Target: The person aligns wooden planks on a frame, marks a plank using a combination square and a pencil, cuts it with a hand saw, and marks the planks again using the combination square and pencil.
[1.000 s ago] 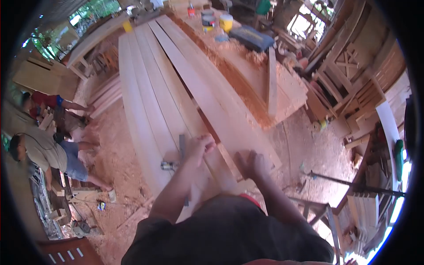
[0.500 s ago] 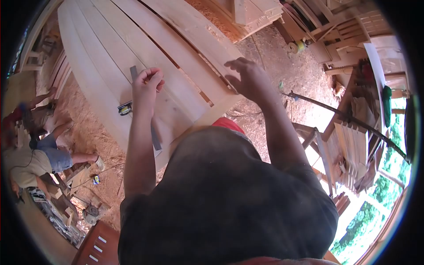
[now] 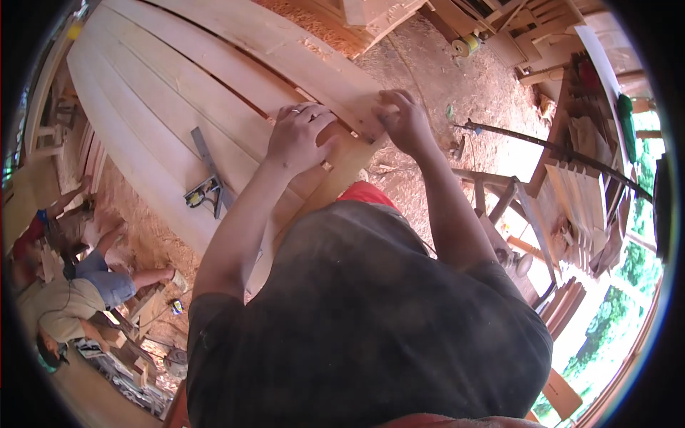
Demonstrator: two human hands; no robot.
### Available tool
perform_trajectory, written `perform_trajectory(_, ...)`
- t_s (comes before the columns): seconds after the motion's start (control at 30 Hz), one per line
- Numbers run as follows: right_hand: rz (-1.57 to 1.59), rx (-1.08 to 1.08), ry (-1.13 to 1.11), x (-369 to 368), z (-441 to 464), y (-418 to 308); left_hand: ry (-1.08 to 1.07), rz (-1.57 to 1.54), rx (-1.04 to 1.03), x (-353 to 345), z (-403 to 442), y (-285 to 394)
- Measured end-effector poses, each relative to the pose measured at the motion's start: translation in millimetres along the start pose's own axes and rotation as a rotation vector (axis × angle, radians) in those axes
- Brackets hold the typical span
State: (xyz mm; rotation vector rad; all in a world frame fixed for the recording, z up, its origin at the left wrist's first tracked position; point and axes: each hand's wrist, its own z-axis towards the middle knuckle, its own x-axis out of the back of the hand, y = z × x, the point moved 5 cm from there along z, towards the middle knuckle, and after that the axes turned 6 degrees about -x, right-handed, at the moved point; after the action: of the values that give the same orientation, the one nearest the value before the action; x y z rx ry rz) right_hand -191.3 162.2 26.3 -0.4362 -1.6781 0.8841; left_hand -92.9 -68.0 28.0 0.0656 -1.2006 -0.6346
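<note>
Long pale planks (image 3: pixel 153 93) lie side by side, with narrow dark gaps between some of them. My left hand (image 3: pixel 300 139) rests over the near ends of the planks, its fingers spread and thumb apart. At the near right corner of the outer plank (image 3: pixel 314 64), my right hand (image 3: pixel 405 125) has bent fingers, with the thumb apart from them; whether it touches the edge is hard to tell. A combination square (image 3: pixel 207 171) with a metal blade lies on the planks left of my left hand.
Two people (image 3: pixel 78 303) are low at the left among wood pieces. Shavings cover the floor (image 3: pixel 428 71). A long dark bar (image 3: pixel 556 150) crosses the right side, near a wooden frame (image 3: pixel 510 196) and stacked cut boards (image 3: pixel 578 207). A tape roll (image 3: pixel 465 46) lies at the upper right.
The view has tilted down and shifted. My left hand has moved right, away from the square, and opened from a curled shape onto the plank ends. My right hand stays near the outer plank's corner.
</note>
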Motion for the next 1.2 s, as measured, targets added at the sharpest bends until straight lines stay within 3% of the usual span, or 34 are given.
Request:
perform_trajectory(0.03, 0.119, -0.054, 0.023, 1, 2, 8, 0.010, 0.000, -0.004, -3, 1, -1)
perform_trajectory(0.33, -0.057, 0.061, 0.203, -8, 0, 10, -0.073, 0.053, 0.052, -4, 6, 3)
perform_trajectory(0.43, 0.032, 0.065, 0.157, -5, 1, 13, -0.036, 0.054, 0.039, -6, 6, -2)
perform_trajectory(0.53, 0.175, -0.108, 0.081, 2, 1, 22, 0.037, 0.023, 0.056, -9, 1, -9)
perform_trajectory(0.63, 0.015, 0.054, -0.008, 12, -7, 10, 0.119, 0.015, 0.126, -10, 0, -17)
perform_trajectory(0.77, -0.246, 0.114, -0.120, 0, -30, -19, 0.184, 0.011, 0.226, -9, -4, -26)
perform_trajectory(1.07, -0.299, 0.056, -0.183, -5, -15, -27, 0.218, -0.033, 0.321, -4, -2, -29)
perform_trajectory(1.2, -0.261, 0.148, -0.194, -9, -15, -21, 0.268, -0.059, 0.340, -3, -7, -29)
